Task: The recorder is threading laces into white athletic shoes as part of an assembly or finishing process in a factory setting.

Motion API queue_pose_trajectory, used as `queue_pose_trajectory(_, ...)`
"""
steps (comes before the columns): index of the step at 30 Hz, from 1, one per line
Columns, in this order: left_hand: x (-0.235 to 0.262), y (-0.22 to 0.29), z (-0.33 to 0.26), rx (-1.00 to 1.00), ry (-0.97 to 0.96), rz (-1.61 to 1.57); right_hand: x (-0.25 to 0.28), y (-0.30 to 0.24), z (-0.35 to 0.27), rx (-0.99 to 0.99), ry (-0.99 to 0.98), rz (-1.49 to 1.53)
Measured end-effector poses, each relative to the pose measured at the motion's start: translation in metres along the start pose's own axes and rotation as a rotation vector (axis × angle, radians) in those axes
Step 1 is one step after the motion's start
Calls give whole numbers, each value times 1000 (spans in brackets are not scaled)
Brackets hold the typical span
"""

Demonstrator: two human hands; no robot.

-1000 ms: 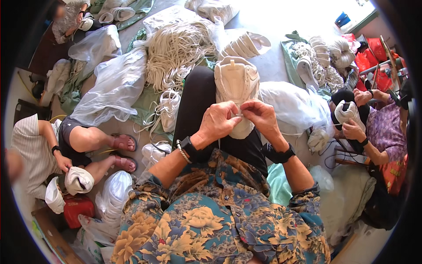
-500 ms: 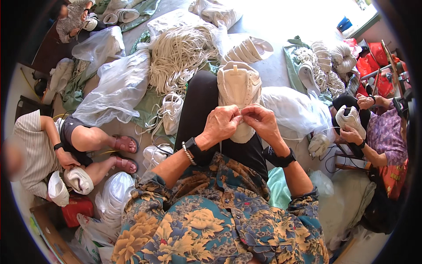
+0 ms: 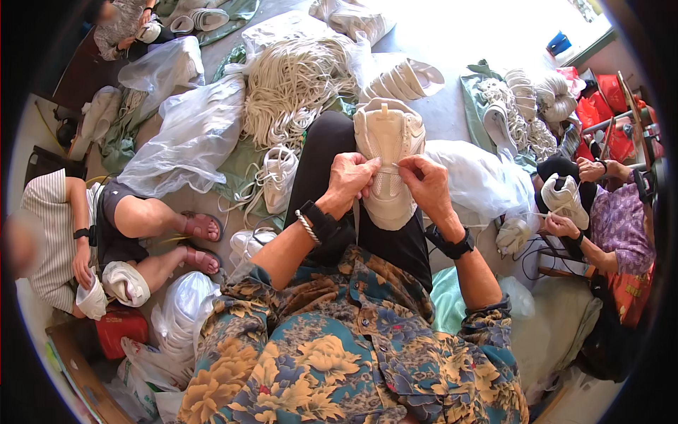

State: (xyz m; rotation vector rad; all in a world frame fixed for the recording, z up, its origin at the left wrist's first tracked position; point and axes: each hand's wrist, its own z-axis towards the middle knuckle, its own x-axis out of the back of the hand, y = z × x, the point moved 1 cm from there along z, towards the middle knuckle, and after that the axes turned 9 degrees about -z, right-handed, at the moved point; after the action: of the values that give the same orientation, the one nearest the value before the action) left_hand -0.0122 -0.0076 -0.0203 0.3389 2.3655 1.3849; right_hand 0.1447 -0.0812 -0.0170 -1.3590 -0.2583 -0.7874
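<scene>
A cream sneaker upper (image 3: pixel 385 205) rests across my thighs with its toe toward me. A pale shoelace (image 3: pixel 388 169) crosses its lowest eyelets in a short bar. At the upper's left edge, my left hand (image 3: pixel 351 178) pinches with thumb and forefinger on one side of the lace. Opposite it, my right hand (image 3: pixel 428 185) is closed in a pinch at the right eyelets, on the other side of the lace. The lace ends are mostly hidden by my fingers.
A heap of cream laces (image 3: pixel 296 85) lies ahead, beside plastic-wrapped bundles (image 3: pixel 194 131). Stacked uppers (image 3: pixel 402 81) lie beyond my knees. A white plastic bag (image 3: pixel 480 173) is at right. Co-workers sit at left (image 3: pixel 53 233), right (image 3: pixel 621 222) and far left (image 3: pixel 120 32), each with shoe parts.
My hands have moved apart from their meeting point over the upper's middle, uncovering the lace across it. The left co-worker's hand has shifted onto the nearer shoe part.
</scene>
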Motion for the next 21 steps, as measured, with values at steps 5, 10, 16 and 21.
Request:
queue_pose_trajectory(5, -1, -4, 9, 12, 18, 3, 2, -6, 5, 0, -17, -62)
queue_pose_trajectory(10, -7, -8, 13, -17, 106, 32, -1, -9, 6, 107, 30, -257)
queue_pose_trajectory(16, -7, -10, 12, -37, 86, 6, -7, -10, 8, 181, 58, -419)
queue_pose_trajectory(21, -4, -11, 11, -31, 60, -16, -6, -13, 10, 191, 21, -473)
